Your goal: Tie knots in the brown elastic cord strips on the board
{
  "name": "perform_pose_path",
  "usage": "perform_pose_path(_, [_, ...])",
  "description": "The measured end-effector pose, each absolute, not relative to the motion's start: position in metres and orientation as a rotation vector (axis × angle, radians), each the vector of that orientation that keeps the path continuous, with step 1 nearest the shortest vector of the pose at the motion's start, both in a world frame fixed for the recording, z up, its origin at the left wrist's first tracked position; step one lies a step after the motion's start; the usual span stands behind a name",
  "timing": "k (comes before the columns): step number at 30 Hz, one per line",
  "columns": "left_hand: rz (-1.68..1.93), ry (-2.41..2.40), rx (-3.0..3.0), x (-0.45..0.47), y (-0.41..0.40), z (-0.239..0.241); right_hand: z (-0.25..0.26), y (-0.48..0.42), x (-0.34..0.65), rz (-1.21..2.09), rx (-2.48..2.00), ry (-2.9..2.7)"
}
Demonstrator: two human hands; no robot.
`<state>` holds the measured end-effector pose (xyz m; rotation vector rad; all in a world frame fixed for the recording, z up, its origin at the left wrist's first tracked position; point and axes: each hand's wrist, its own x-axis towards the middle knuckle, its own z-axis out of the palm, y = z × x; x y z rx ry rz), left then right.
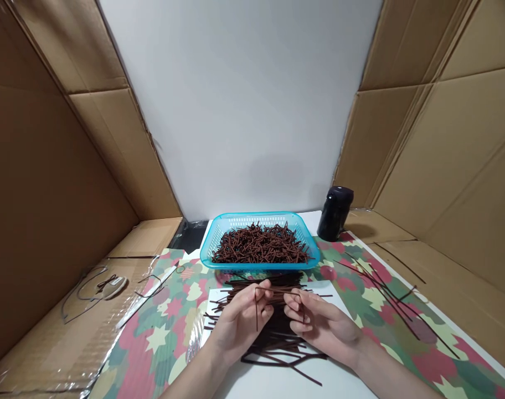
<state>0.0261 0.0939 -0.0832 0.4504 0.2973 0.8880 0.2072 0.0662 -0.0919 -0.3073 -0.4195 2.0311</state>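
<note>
Between my hands spans a thin brown strand [279,291], with a bend near each side and both ends hanging down. My left hand [242,313] pinches it near the left bend between thumb and fingers. At the other bend, the fingers of my right hand [319,318] are closed on it. Below the hands lies a pile of dark brown strands [277,346] on a white sheet [338,302], partly hidden by my hands. Behind it stands a blue plastic basket [258,266] filled with many short brown pieces [258,244].
A black cylindrical container [335,213] stands at the back right. Several loose strands [396,299] lie on the patterned cloth [153,316] to the right. On the left are a white strip [147,296], a beige oval item [114,288] and thin cords. Cardboard walls [455,138] enclose both sides.
</note>
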Motion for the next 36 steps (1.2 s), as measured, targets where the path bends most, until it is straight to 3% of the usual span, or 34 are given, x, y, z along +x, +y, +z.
perform_pose_path(16, [0.833, 0.326, 0.412, 0.031, 0.087, -0.074, -0.085, 0.059, 0.202, 1.948, -0.293, -0.632])
perform_pose_path(36, [0.892, 0.773, 0.787, 0.041, 0.088, -0.069, -0.079, 0.063, 0.205, 1.506, -0.931, -1.020])
